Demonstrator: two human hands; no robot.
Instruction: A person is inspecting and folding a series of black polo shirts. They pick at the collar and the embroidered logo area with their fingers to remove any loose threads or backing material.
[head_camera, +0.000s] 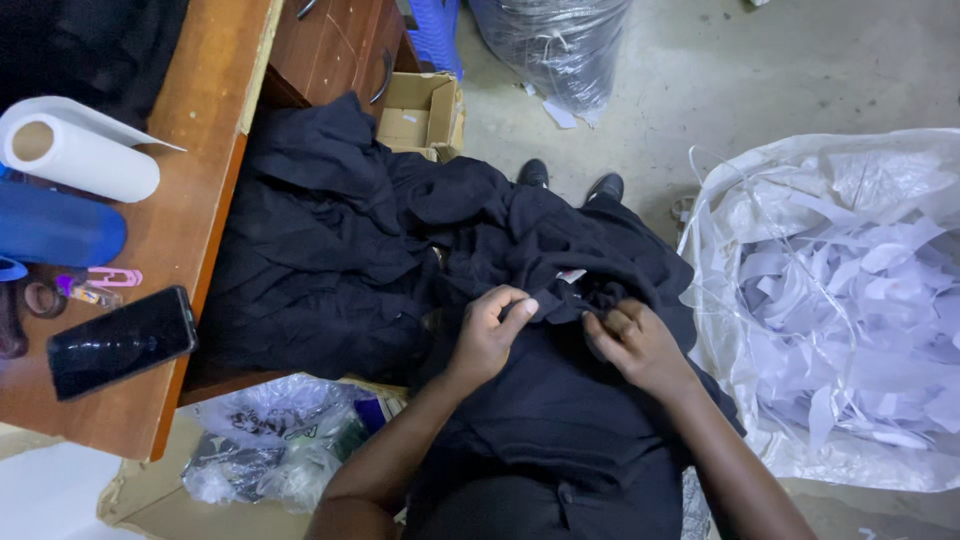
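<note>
Black fabric, a dark garment (520, 250), lies bunched across the person's lap and extends up and to the left, where it merges with a larger heap of black clothing (320, 250) against the wooden tabletop (200, 180). Long axis of the garment: roughly diagonal, from the lap toward the upper left; which end is the collar or the hem cannot be told. Left hand (490, 330): closed, pinching a fold of the garment between thumb and fingers. Right hand (632, 340): closed, fingers curled onto a gathered knot of the same fabric just beside a small white tag (572, 275). Both hands sit near each other at the garment's middle. On the tabletop: a white paper roll (80, 155), a blue oblong object (55, 225) and a black smartphone (120, 342). Right of the lap stands a clear plastic bag (730, 200) filled with white paper strips (850, 300). A cardboard box (425, 115) sits on the concrete floor (760, 70) beyond the heap.
</note>
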